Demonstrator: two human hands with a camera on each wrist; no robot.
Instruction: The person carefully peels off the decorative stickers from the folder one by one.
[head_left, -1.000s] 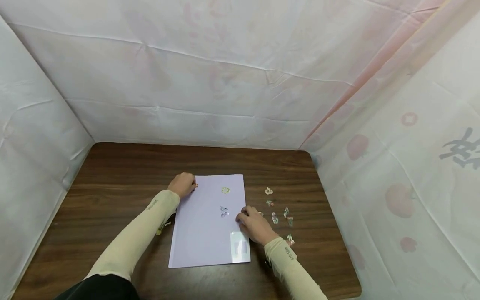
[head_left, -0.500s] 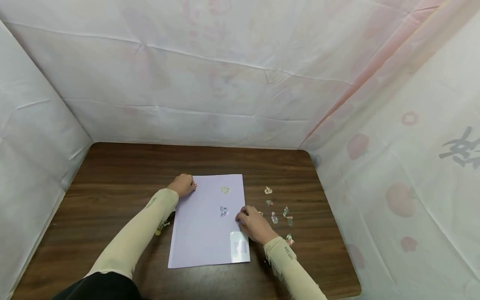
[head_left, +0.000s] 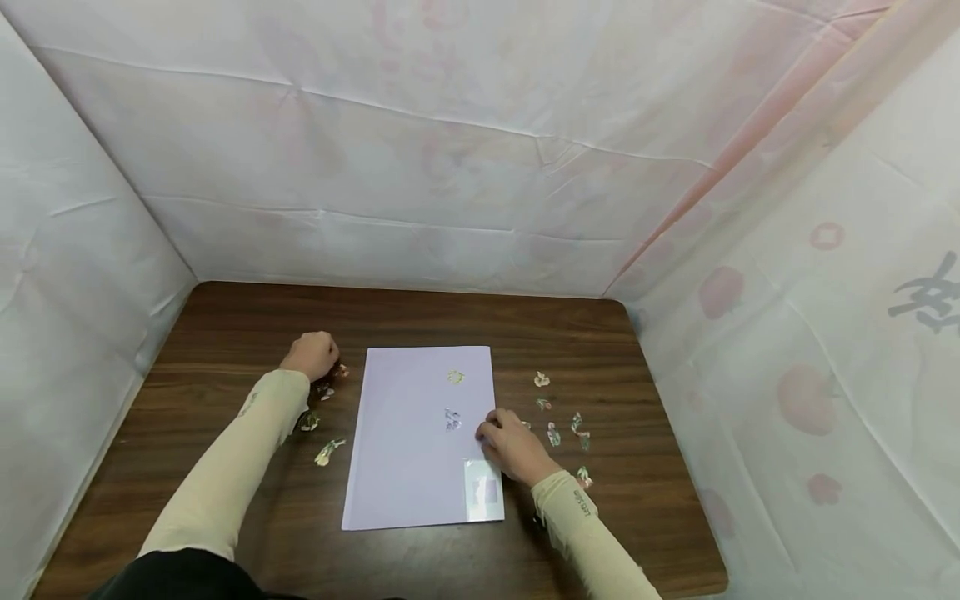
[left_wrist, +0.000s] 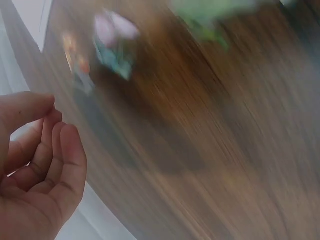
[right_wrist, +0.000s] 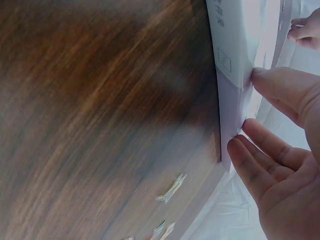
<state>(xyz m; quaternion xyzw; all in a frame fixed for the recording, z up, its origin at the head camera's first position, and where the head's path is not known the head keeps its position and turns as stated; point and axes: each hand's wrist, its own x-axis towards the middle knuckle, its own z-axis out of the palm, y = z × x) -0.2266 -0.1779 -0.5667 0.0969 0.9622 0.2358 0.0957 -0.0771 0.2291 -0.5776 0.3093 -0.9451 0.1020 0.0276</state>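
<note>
A light purple file folder (head_left: 420,467) lies flat mid-table, with a yellow ring-shaped floral sticker (head_left: 455,377) and a bluish flower sticker (head_left: 452,418) on its cover. My right hand (head_left: 513,446) rests at its right edge; in the right wrist view, thumb and fingertips touch along the folder's spine (right_wrist: 229,120). Left of the folder is my left hand (head_left: 311,354), its fingers curled and the thumb near the fingertips, nothing visible between them. Beside it lie an orange flower sticker (left_wrist: 75,57) and a pink tulip sticker (left_wrist: 114,42), blurred in the left wrist view.
Several small flower cut-outs (head_left: 553,433) are scattered right of the folder. A green one (head_left: 309,420) and a yellowish one (head_left: 328,451) lie left of it. The brown wood table (head_left: 247,317) has pale cloth walls (head_left: 405,183) at its back and sides.
My left hand has left the folder's upper left edge and moved leftward, uncovering stickers on the table there. The right hand stays at the folder's right edge.
</note>
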